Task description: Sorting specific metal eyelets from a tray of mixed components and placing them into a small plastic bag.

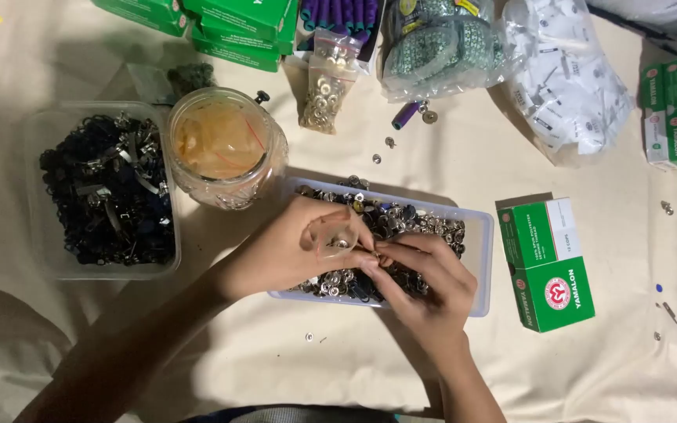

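My left hand (287,247) holds a small clear plastic bag (337,237) with a few metal snap buttons inside it, over a clear rectangular tray (481,258) full of silver and dark snap buttons. My right hand (425,278) pinches a small metal button at the bag's mouth, its fingertips touching those of my left hand. Both hands hover above the tray's middle and hide part of its contents.
A glass jar (225,149) with orange contents stands left of the tray, beside a clear box of black hardware (107,192). A green and white carton (548,262) lies right. Green boxes (237,23), bagged buttons (324,90), bagged trim (436,47), white parts (566,78) line the far edge. Loose buttons dot the cloth.
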